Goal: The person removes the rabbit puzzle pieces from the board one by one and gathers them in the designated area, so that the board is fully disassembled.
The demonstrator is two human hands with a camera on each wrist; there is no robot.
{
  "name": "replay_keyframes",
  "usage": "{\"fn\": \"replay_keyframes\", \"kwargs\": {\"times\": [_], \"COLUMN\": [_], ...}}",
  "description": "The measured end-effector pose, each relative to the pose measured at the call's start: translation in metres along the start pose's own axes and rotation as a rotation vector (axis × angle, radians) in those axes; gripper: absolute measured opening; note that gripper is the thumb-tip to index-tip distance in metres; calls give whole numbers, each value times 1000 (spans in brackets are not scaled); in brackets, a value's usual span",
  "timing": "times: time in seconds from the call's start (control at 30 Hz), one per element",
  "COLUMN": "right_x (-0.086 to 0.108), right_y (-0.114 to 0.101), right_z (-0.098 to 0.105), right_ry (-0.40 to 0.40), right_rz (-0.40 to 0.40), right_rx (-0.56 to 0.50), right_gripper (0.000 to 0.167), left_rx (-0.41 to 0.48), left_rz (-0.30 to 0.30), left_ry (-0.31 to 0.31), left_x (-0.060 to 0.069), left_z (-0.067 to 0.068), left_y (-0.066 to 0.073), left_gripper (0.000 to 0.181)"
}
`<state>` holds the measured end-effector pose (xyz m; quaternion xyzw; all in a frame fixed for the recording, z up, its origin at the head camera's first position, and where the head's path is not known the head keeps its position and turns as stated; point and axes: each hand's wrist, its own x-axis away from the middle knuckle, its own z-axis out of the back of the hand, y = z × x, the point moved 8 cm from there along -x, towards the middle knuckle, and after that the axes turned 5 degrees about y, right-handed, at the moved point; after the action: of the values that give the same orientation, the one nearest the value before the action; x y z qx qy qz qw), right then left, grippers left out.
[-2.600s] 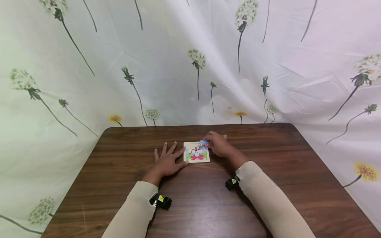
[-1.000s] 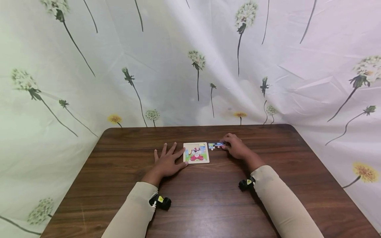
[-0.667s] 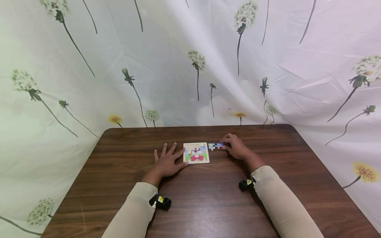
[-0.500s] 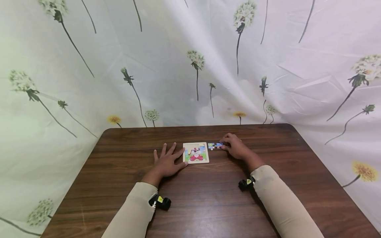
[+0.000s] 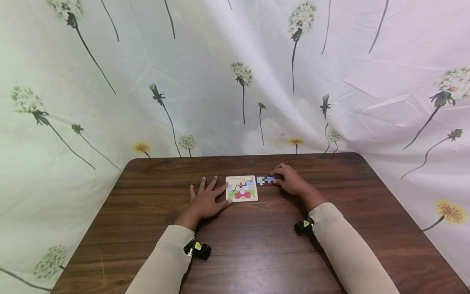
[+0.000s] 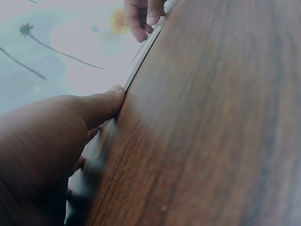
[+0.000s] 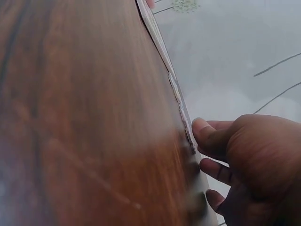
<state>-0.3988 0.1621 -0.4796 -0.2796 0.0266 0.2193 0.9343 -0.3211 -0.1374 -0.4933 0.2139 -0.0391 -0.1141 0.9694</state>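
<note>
A small square jigsaw puzzle board (image 5: 241, 188) with a pale frame shows a cartoon animal in red; bare wood shows along its top. My left hand (image 5: 207, 202) lies with fingers spread, index finger and thumb touching the board's left side; in the left wrist view the thumb (image 6: 113, 96) meets its edge. Right of the board, a puzzle piece (image 5: 260, 180) and another bluish puzzle piece (image 5: 270, 179) lie flat side by side. My right hand (image 5: 290, 179) is at the bluish piece's right end, thumb close beside it, index finger slightly off it.
The brown wooden table (image 5: 238, 245) extends around the board on all sides. Behind its far edge hangs a pale curtain (image 5: 205, 81) printed with dandelions. A small black camera (image 5: 198, 249) is strapped at the left wrist, another camera (image 5: 303, 226) at the right.
My right hand has carried the bluish piece from the board's upper right corner to the table, beside the other piece. Lately its index finger has shifted slightly off it. The left hand has stayed put.
</note>
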Motion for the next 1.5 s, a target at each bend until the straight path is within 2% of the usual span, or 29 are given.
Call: {"fn": "replay_keyframes", "kwargs": {"times": [0.33, 0.87, 1.1, 1.27, 1.5], "right_x": [-7, -20, -25, -27, -28], "right_y": [-14, -42, -49, -54, -57], "right_z": [-4, -29, -36, -43, -44], "right_ry": [24, -3, -18, -27, -19], "right_rz": [10, 18, 26, 40, 17], "right_rx": [-15, -37, -68, -48, -49], "right_gripper": [30, 29, 29, 28, 24], "left_rx": [1, -1, -2, -3, -10], "left_rz": [-4, -4, -2, -3, 3], "left_ry": [4, -2, -4, -3, -11], "left_x": [0, 0, -1, -1, -2], "left_z": [0, 0, -2, -3, -3], "left_y": [-1, 1, -1, -2, -2], "left_gripper": [74, 75, 75, 75, 75]}}
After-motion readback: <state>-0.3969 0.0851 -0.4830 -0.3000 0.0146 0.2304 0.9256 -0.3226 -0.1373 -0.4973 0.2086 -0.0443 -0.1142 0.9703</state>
